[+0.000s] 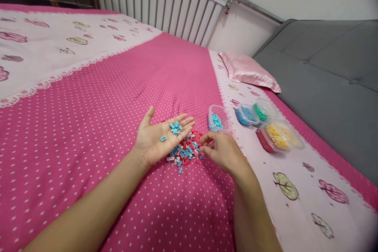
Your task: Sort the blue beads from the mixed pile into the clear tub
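Observation:
My left hand [156,136] lies palm up with its fingers stretched out flat. Several small light-blue plastic building bricks [176,127] rest in a cluster near the base of the fingers, and a single one lies apart on the palm. Beneath and beside this hand spreads a pile of small bricks [189,150] in light blue, red, pink and white; the hand hides part of it. At the pile's right edge is my right hand [221,149], its fingers curled and the thumb apart from the index finger. Nothing shows between those fingertips.
Behind my right hand stands a clear plastic tub [220,120] with light-blue bricks. Farther right are tubs of blue [246,115], green [260,112], yellow [277,136] and red pieces [265,141]. A pink pillow [249,71], grey headboard [321,67] and white radiator [165,2] border the polka-dot bedspread [118,98].

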Motion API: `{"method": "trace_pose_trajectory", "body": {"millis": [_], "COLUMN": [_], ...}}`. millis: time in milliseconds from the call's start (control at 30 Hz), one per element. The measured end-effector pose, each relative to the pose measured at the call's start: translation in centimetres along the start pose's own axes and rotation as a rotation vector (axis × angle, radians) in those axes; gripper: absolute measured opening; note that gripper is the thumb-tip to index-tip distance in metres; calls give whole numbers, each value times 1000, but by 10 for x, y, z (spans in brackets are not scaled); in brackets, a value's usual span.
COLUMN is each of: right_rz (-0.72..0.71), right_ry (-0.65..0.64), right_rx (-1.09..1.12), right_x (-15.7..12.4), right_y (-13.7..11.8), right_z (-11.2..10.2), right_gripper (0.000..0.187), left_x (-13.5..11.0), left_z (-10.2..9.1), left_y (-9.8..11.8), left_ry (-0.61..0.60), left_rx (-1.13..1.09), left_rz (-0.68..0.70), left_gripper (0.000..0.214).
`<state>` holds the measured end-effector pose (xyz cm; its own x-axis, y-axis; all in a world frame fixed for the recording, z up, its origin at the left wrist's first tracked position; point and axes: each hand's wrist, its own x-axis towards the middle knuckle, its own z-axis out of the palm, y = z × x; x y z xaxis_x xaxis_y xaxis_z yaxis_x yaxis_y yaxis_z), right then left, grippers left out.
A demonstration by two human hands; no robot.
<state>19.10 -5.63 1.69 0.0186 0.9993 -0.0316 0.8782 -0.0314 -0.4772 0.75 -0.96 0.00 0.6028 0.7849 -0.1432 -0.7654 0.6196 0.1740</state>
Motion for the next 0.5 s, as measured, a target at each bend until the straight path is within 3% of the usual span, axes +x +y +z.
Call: {"method": "trace_pose_trajectory", "body": {"millis": [133, 300, 500], "right_rz": [8, 20, 63], "right_ry": [-160, -189, -199], "right_rx": [-191, -291, -304], "right_x": [-2, 0, 5], "right_y": [3, 4, 2], "right_z": [5, 10, 17], "right_gripper": [19, 27, 23], "left_x": [0, 0, -1], "left_z": [0, 1, 4], "left_y": [0, 0, -1], "left_ry": [-2, -7, 30], "left_rx": [28, 35, 26], "left_rz": [9, 11, 4], "left_gripper": [84, 84, 82]}}
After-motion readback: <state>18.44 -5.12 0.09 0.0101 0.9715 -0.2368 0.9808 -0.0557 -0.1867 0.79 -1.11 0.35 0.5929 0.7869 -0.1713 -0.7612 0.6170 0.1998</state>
